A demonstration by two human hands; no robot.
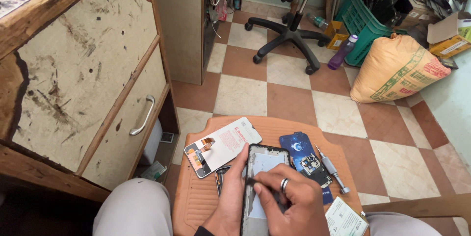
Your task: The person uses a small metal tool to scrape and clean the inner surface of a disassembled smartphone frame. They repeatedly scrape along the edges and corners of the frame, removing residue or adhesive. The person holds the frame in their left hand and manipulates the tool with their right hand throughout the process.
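Right hand [289, 201], ringed, pinches a thin dark tool against the phone frame [262, 187] at bottom centre; left hand [230, 196] grips the frame's left edge, fingers [241, 160] wrapped round it. A slip could gouge the frame or jab the holding fingers. On the small orange table [196, 201], the screwdriver [332, 170] lies near the right rim and might roll off; the white screen panel [223, 145] could get knocked.

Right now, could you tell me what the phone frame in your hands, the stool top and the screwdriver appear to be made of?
Phone frame: probably black plastic, slightly glossy rim. Stool top: orange-brown moulded plastic, ribbed and matte. Screwdriver: silvery metal, shiny with a ridged grip.
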